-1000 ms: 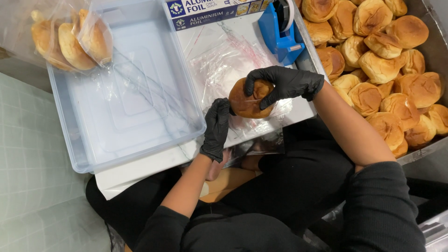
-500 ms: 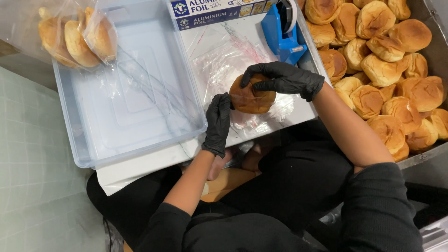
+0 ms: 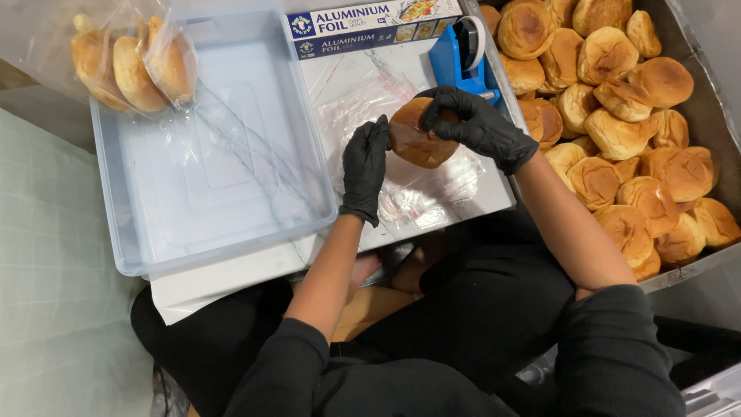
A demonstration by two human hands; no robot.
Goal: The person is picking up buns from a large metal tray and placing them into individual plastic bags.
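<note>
**Over the white board, a bun held between two gloved hands**

Between both black-gloved hands sits a round bun (image 3: 419, 139), its browned top tilted toward the camera and its slightly longer axis running left to right. The right hand (image 3: 472, 123) curls closed over its upper right edge; the left hand (image 3: 366, 166) stands flat and open-fingered against its left side. Beneath lie clear plastic bags (image 3: 401, 185) on a white board (image 3: 478, 193). Behind stands a blue tape dispenser (image 3: 461, 58); to the right, a metal tray (image 3: 695, 100) heaped with buns; to the left, a clear plastic tub (image 3: 216, 185).

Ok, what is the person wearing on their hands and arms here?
Both the left hand and the right hand wear thin black disposable gloves ending at the wrist. Black long sleeves are pushed up past the elbows, leaving the forearms bare. No watch or jewellery shows.
</note>
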